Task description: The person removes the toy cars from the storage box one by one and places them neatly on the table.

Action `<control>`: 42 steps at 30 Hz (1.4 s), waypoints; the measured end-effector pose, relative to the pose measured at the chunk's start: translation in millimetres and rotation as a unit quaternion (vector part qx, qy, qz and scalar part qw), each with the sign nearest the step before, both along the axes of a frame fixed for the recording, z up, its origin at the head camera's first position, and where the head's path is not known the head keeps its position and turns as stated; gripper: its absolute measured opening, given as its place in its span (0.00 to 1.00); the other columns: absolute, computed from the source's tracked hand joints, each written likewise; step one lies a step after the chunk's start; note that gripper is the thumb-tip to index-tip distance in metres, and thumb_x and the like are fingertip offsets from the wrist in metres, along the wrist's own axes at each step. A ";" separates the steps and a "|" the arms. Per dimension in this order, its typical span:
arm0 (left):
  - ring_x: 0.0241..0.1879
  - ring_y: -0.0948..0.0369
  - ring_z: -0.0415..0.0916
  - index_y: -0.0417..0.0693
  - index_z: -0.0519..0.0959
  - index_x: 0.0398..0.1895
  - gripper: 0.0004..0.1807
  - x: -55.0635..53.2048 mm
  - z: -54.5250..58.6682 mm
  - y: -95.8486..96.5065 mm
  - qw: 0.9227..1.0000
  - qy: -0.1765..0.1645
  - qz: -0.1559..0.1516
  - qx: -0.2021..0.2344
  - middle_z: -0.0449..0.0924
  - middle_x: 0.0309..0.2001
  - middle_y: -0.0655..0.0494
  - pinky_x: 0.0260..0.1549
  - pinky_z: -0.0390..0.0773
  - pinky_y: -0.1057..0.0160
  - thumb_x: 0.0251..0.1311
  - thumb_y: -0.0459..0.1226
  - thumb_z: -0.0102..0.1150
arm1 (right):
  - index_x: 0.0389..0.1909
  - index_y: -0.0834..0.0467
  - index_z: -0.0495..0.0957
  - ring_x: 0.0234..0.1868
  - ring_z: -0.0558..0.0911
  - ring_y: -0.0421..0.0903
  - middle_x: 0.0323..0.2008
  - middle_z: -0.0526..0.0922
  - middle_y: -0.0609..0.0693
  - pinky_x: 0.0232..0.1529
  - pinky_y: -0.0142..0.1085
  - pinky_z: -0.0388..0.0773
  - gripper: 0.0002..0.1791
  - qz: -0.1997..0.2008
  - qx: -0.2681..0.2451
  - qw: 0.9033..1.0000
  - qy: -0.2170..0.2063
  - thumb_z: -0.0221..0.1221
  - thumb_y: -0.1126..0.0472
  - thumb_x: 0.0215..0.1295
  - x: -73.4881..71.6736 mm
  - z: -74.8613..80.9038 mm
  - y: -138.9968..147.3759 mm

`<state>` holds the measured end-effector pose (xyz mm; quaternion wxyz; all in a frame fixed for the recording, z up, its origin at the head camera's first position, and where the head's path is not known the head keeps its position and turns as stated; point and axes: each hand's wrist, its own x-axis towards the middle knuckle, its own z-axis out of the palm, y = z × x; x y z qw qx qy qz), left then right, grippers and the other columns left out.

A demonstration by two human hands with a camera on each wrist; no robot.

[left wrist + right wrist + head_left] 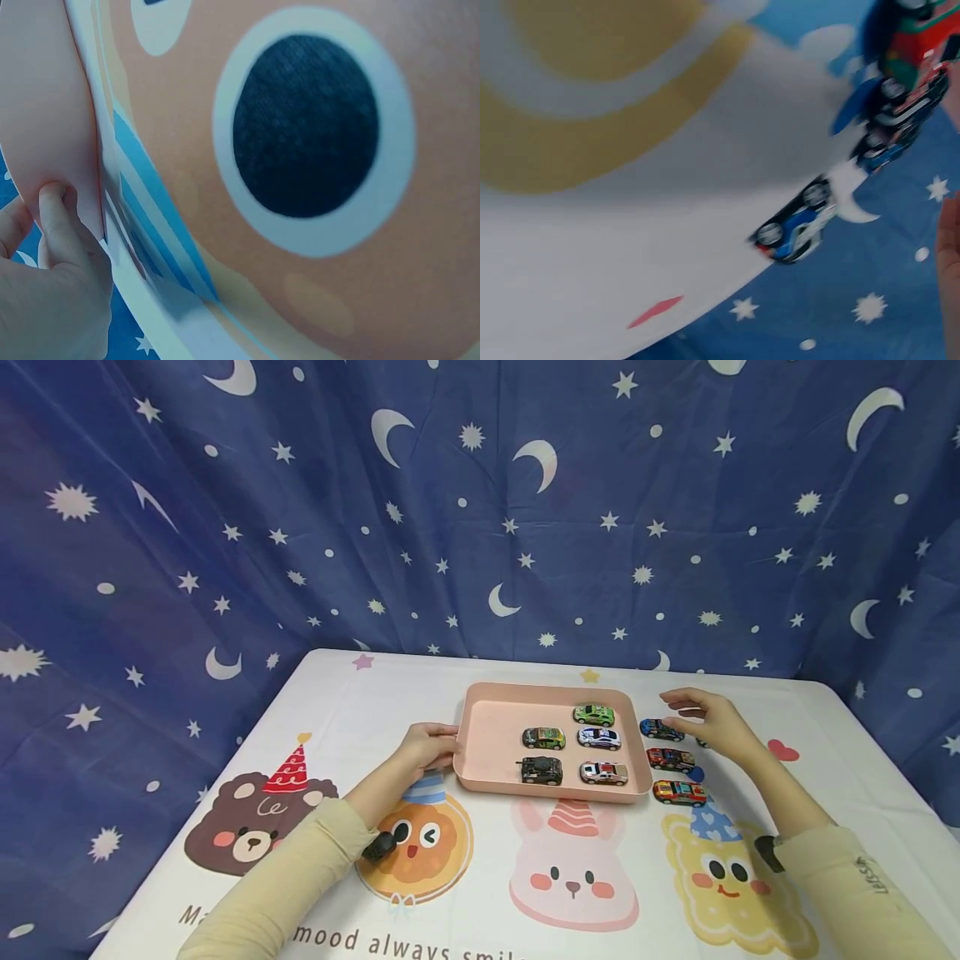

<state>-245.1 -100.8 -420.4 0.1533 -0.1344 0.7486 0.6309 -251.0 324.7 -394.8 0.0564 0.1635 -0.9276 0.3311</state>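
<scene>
Head view has the blue car (657, 729), long axis left-to-right, between the tray (491, 745) and the nearer right hand (712, 723), whose fingers are parted and empty, while the left hand (426, 748) pinches the tray's left edge.

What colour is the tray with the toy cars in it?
The tray is light pink, best seen in the head view.

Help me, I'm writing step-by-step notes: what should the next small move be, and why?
Probably pinch the blue car beside the tray with the right hand: that hand is open right by it, the car sits outside the tray, and the left hand holds the tray's left end.
</scene>
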 end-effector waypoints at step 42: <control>0.19 0.70 0.75 0.36 0.75 0.55 0.22 1.3 -1.0 -1.1 1.000 -0.003 -0.004 -0.004 0.82 0.44 0.43 0.21 0.79 0.76 0.54 0.26 0.59 | 0.48 0.65 0.78 0.45 0.82 0.56 0.46 0.82 0.60 0.44 0.43 0.82 0.20 0.187 0.172 0.967 0.016 0.66 0.65 0.53 -26.3 13.7 -135.9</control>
